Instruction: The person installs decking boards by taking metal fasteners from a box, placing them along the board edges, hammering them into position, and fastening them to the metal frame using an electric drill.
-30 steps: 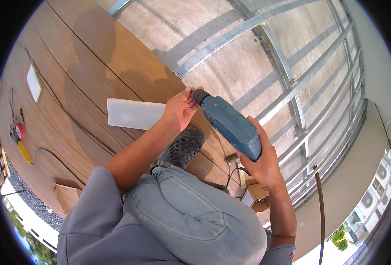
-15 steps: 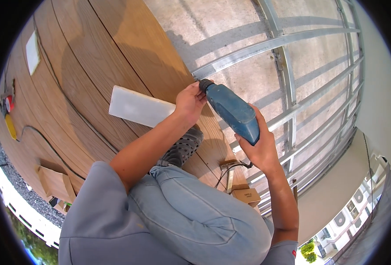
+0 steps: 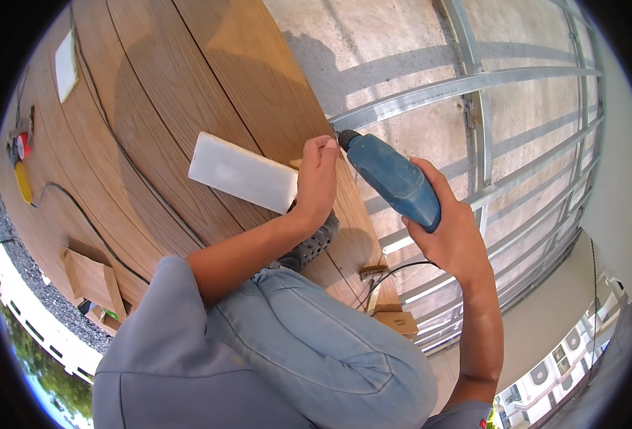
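Note:
My right hand [image 3: 453, 227] is wrapped round the rear of a blue power drill [image 3: 394, 180]. The drill's black chuck [image 3: 346, 139] points at the edge of the wooden decking, beside the end of a metal channel. Close by the chuck, my left hand [image 3: 317, 179] is held with its fingertips pinched together; what they hold, if anything, is too small to make out. A white rectangular block [image 3: 241, 171] lies on the boards, its right end partly behind my left hand. The drill's tip is too small to tell clearly.
Metal frame channels [image 3: 430, 93] run over the concrete [image 3: 373, 50] to the right. Brown decking boards [image 3: 151, 107] carry a dark cable, a second white piece [image 3: 66, 66], a yellow-handled tool [image 3: 23, 180] and an open cardboard box [image 3: 91, 279]. A hammer [image 3: 374, 275] and small carton [image 3: 396, 323] lie near my knee.
My left fingers have come away from the drill's chuck and now pinch together just beside it. The drill stays in my right hand at the decking edge, while the view has shifted slightly.

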